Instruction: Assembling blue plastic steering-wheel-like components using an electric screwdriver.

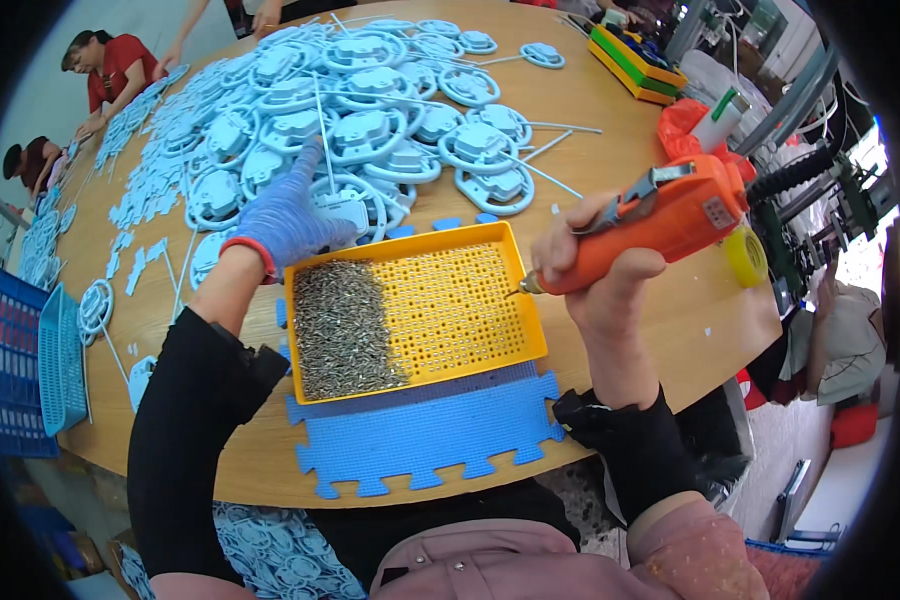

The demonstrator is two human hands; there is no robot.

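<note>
gripping an orange plastic electric screwdriver point(670, 215) with a metal lever on its body, the bare right hand point(605, 295) had its thumb on the near side and its fingers wrapped round the far side. it held the tool slanted, tip low and to the left, presumably so that the bit could reach into a shallow yellow plastic tray point(470, 369); whether the tip touched the tray could not be told.

the tray sat between the two forearms, likely to keep it within easy range of the tool. small silver metal screws point(345, 335) were massed in its left portion, perhaps to leave the perforated right portion clear. a blue foam mat point(430, 430) with a toothed edge lay on the person's side of the tray, seemingly as a soft working surface on the brown wooden table point(705, 320).

beyond the tray spread a heap of light blue plastic parts point(370, 85), hoops around thicker bodies. the left hand point(285, 215), in a bluish-violet knitted glove, lay against its near edge, forefinger and thumb wide apart; whether it had gripped a part could not be told. the heap lay ahead and left of the right hand, apart from it.
</note>
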